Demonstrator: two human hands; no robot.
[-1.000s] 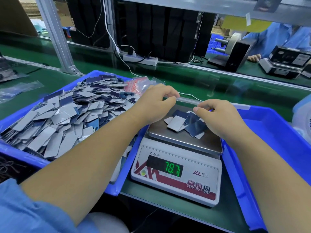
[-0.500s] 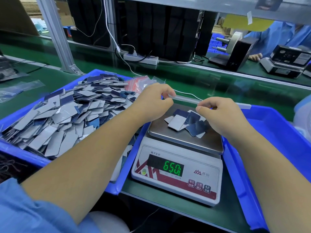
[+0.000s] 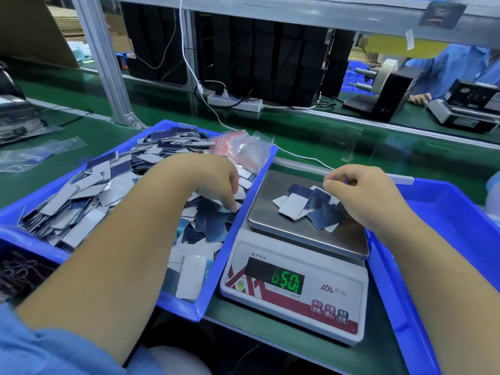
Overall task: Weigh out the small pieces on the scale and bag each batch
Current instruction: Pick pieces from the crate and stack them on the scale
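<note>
A white digital scale [image 3: 295,289] stands between two blue trays, its green display showing 650 and a further digit. Several small grey and dark blue pieces [image 3: 292,209] lie on its steel pan [image 3: 270,223]. The left blue tray [image 3: 216,266] is heaped with the same kind of pieces [image 3: 81,190]. My left hand [image 3: 213,182] reaches down into this heap by the tray's right wall, and its fingertips pinch a pale piece. My right hand [image 3: 362,196] hovers over the back right of the pan, fingers curled and thumb against forefinger. Nothing shows in it.
Small clear bags with red strips [image 3: 243,150] lie at the back of the left tray. A second blue tray [image 3: 446,226] is at the right. Clear bags [image 3: 35,155] lie on the green belt at the left. Behind are a power strip [image 3: 235,102], a frame post [image 3: 102,60] and another person [image 3: 460,69].
My left hand has left the spot behind the scale and dropped left into the heap. The right hand stays over the pan. The display fell from 78.7 to about 65.0.
</note>
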